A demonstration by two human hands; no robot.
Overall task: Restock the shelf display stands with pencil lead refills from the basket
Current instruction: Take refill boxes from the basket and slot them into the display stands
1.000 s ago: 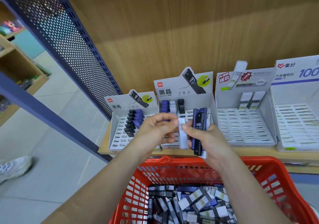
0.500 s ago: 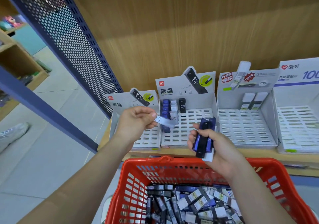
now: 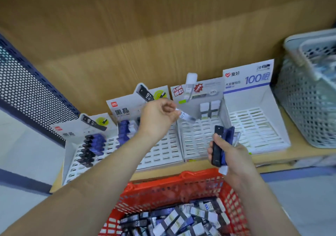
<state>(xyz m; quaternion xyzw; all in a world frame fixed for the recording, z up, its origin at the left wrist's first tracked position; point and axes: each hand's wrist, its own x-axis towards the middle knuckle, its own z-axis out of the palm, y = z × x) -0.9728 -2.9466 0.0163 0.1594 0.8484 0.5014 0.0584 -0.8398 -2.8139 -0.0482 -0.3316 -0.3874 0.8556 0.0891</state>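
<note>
In the head view, your left hand pinches a white refill case over the third display stand from the left. Your right hand is clamped round a bundle of dark refills, just past the far rim of the red basket.

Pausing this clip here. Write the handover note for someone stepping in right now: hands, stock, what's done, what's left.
Left hand pinches one white refill near the third stand, not yet slotted.
Right hand grips a bundle of black and blue refills.
Done: a few refills stand in the leftmost stand and second stand; two white cases at the third's back.
Left: most slots unfilled; the red basket holds many more.
</note>
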